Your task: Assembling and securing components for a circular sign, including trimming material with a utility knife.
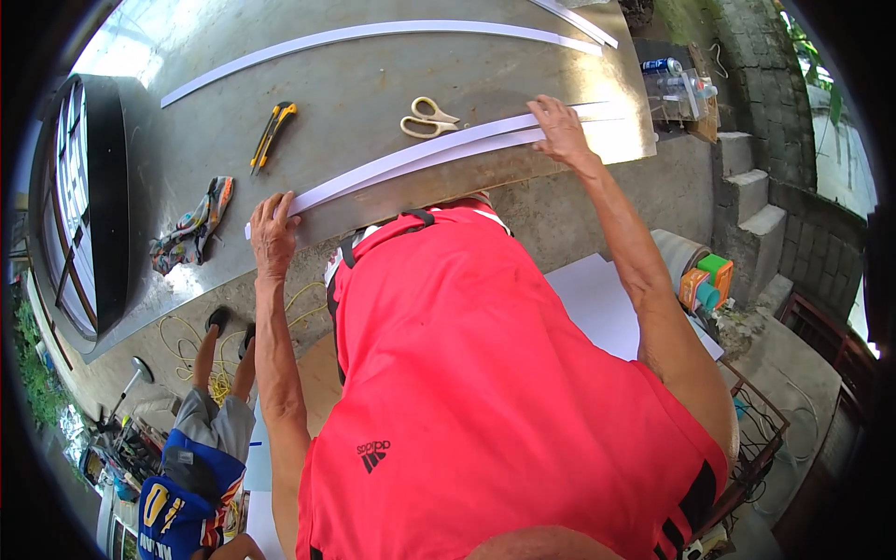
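Note:
Two long, narrow white strips [401, 164] lie close together along the near edge of the metal table, fanning slightly apart toward the right. My left hand [273, 233] is closed on their left end, fingers curled over it. Farther right, my right hand [562, 133] grips the strips near their other end, its thumb on the near side. Just beyond the strips rest scissors [429, 119] with cream handles. A yellow and black utility knife [273, 137] lies on the table past my left hand. Left of that hand is a crumpled patterned cloth [193, 227].
The grey metal table [345, 103] carries another long white strip [373, 34] at its far side. A large black-rimmed round object [107, 205] stands at the left. Bottles [674, 93] sit beyond the right edge. Someone in a blue shirt [182, 509] is at lower left, near yellow cord [220, 383].

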A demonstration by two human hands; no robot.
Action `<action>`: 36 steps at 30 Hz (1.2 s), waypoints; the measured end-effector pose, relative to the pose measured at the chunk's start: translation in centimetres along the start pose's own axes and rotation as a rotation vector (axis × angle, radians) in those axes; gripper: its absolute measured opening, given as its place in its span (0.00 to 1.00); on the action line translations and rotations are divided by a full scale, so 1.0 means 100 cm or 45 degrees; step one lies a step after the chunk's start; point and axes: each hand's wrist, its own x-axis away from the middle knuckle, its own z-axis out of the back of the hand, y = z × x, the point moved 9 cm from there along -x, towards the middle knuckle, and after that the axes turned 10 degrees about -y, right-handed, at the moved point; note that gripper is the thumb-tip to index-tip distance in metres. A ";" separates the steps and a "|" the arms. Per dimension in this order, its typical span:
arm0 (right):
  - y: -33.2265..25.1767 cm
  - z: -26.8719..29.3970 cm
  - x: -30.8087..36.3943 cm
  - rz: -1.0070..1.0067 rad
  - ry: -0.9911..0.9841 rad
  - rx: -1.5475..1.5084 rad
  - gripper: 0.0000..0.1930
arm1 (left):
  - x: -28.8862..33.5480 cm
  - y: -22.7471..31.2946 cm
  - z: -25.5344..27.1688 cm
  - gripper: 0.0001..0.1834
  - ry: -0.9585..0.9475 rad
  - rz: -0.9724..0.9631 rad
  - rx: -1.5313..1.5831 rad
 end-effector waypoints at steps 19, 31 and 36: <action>0.070 -0.017 0.031 0.574 0.212 -0.460 0.23 | -0.031 0.044 -0.011 0.18 0.176 0.114 0.050; 0.076 -0.031 0.027 0.622 -0.024 -0.435 0.19 | -0.014 0.036 -0.025 0.18 0.246 0.263 0.043; 0.071 -0.030 0.024 0.594 -0.096 -0.387 0.19 | 0.050 -0.043 0.007 0.28 0.886 1.068 -0.001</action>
